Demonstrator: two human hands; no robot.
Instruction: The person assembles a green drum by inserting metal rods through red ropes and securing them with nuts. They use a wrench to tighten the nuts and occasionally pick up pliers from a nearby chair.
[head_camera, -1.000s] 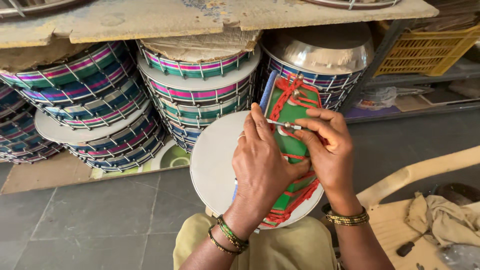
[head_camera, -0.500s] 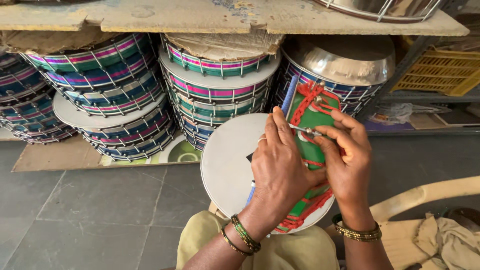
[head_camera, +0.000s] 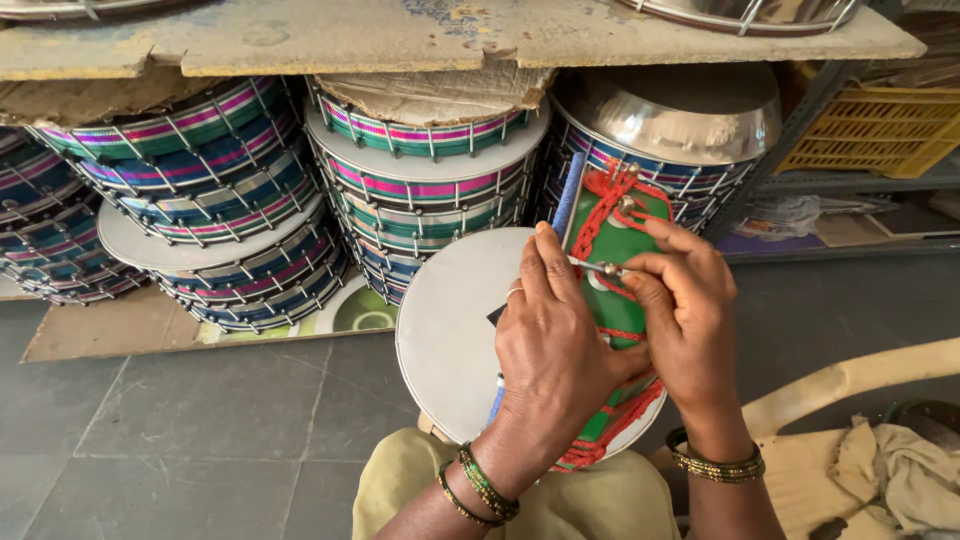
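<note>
A small drum (head_camera: 452, 330) with a white skin and a green body rests on my lap, laced with red cord (head_camera: 598, 218). My left hand (head_camera: 553, 355) lies across the drum's side, fingers pressed on the body and the lacing. My right hand (head_camera: 682, 310) pinches a thin metal rod (head_camera: 598, 267) against the green side, among the red cord and small metal rings. Both wrists carry bangles.
Stacks of striped drums (head_camera: 215, 205) fill the space under a worn board shelf (head_camera: 450, 35). A shiny metal bowl (head_camera: 672, 112) tops the right stack. A yellow crate (head_camera: 868, 140) stands at far right. A cream plastic chair (head_camera: 850, 400) with a cloth is at lower right.
The view has shifted, so the drum and hands sit lower and further right. My right hand's fingers have closed further around the metal rod on the lacing.
</note>
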